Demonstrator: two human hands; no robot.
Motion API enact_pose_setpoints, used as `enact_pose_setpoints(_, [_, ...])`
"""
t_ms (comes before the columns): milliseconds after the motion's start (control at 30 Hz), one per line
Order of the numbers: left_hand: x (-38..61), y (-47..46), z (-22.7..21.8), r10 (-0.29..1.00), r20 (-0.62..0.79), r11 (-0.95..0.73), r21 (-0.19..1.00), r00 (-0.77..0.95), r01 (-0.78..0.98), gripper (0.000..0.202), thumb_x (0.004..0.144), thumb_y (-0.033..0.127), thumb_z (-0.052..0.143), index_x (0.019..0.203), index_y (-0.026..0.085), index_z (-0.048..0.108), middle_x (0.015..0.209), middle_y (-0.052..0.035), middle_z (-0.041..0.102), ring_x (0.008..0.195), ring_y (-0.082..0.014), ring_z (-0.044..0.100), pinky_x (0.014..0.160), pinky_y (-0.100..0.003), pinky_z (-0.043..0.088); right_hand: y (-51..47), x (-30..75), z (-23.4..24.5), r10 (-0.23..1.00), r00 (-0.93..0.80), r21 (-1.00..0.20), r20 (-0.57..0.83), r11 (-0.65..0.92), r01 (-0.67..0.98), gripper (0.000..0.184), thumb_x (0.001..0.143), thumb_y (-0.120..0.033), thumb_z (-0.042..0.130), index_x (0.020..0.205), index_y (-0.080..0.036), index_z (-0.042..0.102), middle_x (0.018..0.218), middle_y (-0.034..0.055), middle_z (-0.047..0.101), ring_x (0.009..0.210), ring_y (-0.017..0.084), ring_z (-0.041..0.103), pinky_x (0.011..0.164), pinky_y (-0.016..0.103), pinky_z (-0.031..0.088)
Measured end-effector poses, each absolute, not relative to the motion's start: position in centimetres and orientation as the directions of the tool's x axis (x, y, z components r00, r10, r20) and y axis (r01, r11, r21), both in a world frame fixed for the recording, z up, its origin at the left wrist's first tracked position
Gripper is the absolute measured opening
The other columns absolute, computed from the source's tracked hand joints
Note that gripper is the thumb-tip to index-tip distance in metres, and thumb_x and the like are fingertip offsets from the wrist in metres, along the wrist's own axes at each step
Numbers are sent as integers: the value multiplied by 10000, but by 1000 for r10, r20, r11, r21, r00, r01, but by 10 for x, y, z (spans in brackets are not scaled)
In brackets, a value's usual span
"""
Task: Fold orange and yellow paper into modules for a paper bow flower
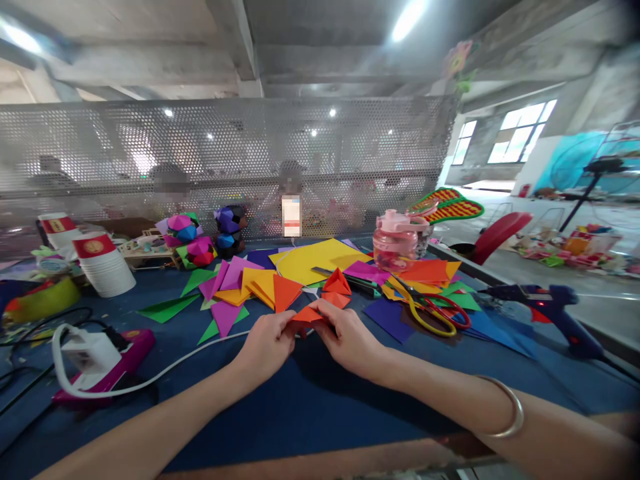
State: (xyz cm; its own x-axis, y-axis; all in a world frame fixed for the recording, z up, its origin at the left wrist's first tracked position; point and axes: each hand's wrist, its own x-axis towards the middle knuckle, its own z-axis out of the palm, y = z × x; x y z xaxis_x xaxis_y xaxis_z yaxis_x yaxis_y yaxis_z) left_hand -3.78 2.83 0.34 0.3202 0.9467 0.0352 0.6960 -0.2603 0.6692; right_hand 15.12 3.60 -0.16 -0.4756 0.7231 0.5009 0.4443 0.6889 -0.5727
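Fingers (285, 327) of your left hand (269, 344) and right hand (353, 341) pinch folded orange paper (307, 315) above the blue worktop (313, 413).

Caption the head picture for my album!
Left hand and right hand hold folded orange paper over a blue table.

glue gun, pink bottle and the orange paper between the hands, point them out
glue gun (553, 297): head view, on its body
pink bottle (393, 244): head view, on its side
orange paper (307, 315): head view, on its upper surface
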Motion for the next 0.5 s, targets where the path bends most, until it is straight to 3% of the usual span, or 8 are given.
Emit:
enact_pose_setpoints(300, [-37, 28, 3, 929, 39, -306, 638, 367, 707, 275, 972, 340, 598, 1171, 149, 608, 1143, -78, 641, 959, -210, 657, 820, -398, 570, 37, 153, -5, 741, -506, -602, 442, 663, 444, 155, 960, -141, 432, 1066, -216, 518, 881, 24, 661, 742, 172, 608, 666, 263, 409])
enact_pose_setpoints(500, [-33, 22, -1, 916, 62, -359, 567, 397, 741, 261, 974, 337, 597, 1151, 146, 615, 1118, -73, 650, 941, -203, 660, 816, -394, 570, 33, 152, 2, 749, -524, -628, 405, 645, 436, 201, 871, -65, 452, 997, -213, 505, 792, -6, 610, 648, 154, 545, 625, 261, 377])
